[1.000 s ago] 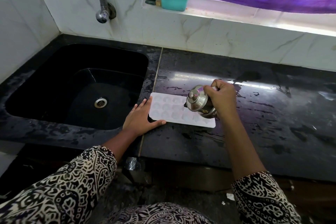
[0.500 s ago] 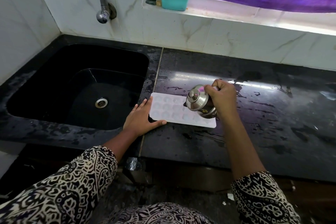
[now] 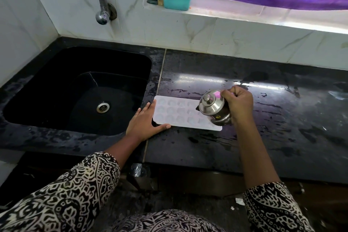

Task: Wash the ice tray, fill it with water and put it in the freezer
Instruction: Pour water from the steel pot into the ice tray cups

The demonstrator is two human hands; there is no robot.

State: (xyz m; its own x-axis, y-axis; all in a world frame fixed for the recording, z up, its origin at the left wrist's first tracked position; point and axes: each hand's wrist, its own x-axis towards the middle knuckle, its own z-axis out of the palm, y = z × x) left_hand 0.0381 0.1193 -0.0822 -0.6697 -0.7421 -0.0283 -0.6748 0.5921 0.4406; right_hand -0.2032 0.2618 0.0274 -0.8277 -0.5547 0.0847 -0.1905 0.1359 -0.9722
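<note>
Filling looks underway: the right hand (image 3: 238, 103) is gripping a tilted steel jug (image 3: 213, 108) over the ice tray (image 3: 175, 113), the left hand (image 3: 145, 122) bracing it, fingers straight. Next, pouring evenly.

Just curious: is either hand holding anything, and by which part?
Right hand grips a steel jug by its side; left hand rests flat against the ice tray.

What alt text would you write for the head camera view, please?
A person's right hand holds a small lidded steel pot tilted over a white ice tray on a black counter, while the left hand rests flat at its end beside the sink.
</note>
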